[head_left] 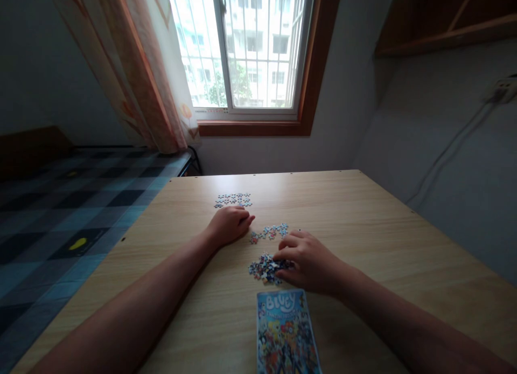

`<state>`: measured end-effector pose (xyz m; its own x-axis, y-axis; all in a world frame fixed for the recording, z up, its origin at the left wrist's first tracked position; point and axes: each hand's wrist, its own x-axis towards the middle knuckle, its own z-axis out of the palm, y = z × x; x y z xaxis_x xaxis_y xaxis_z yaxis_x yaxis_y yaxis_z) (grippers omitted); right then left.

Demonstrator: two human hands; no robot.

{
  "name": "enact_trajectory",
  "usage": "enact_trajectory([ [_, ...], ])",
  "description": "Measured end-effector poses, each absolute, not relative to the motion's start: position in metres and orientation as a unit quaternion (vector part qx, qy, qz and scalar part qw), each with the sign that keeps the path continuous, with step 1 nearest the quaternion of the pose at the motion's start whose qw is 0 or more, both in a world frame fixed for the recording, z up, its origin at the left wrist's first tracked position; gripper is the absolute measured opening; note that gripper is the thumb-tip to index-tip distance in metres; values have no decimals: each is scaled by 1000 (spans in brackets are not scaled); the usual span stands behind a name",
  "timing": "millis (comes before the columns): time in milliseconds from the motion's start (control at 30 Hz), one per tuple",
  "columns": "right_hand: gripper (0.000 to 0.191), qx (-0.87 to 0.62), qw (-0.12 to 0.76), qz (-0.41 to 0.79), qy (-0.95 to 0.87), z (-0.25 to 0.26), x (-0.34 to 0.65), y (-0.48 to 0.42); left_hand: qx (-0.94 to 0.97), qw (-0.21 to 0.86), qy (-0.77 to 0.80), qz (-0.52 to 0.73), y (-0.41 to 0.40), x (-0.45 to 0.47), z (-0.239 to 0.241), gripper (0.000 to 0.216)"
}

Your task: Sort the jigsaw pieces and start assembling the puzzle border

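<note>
My left hand (231, 224) rests on the table with its fingers curled in; whatever it may hold is hidden. Just beyond it lie several jigsaw puzzle pieces (234, 199), spread out in short rows. My right hand (302, 258) reaches into a heap of puzzle pieces (264, 267), thumb and forefinger apart at its right side. Between the hands a loose band of puzzle pieces (270, 232) lies on the wood. Nearest to me is the blue puzzle box (285, 331), lying flat, with "Bluey" on its picture.
The pale wooden table (339, 207) reaches to the wall under a barred window (258, 50). A bed with a checked cover (97, 174) adjoins on the left, below a curtain (137, 67). At the right, a cable (452, 137) hangs from a wall socket (504, 88).
</note>
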<state>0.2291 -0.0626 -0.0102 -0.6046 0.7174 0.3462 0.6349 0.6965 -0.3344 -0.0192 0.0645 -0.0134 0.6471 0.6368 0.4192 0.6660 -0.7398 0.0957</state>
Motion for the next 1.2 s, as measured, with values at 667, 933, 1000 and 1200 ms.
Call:
enact_trajectory([
  [667,16,-386,267,77,-880,-14,222,-62,-909,25,-361,-208,65,-19,-14,45],
  [933,20,-455,257,25,-852,-17,248,-48,-908,22,-363,-207,65,-18,-14,46],
  [1000,22,-464,259,11,-847,-17,251,-46,-910,27,-358,-208,65,-19,-15,47],
  [1200,10,-395,291,17,-871,-13,246,-54,-910,31,-356,-208,63,-18,-13,46],
])
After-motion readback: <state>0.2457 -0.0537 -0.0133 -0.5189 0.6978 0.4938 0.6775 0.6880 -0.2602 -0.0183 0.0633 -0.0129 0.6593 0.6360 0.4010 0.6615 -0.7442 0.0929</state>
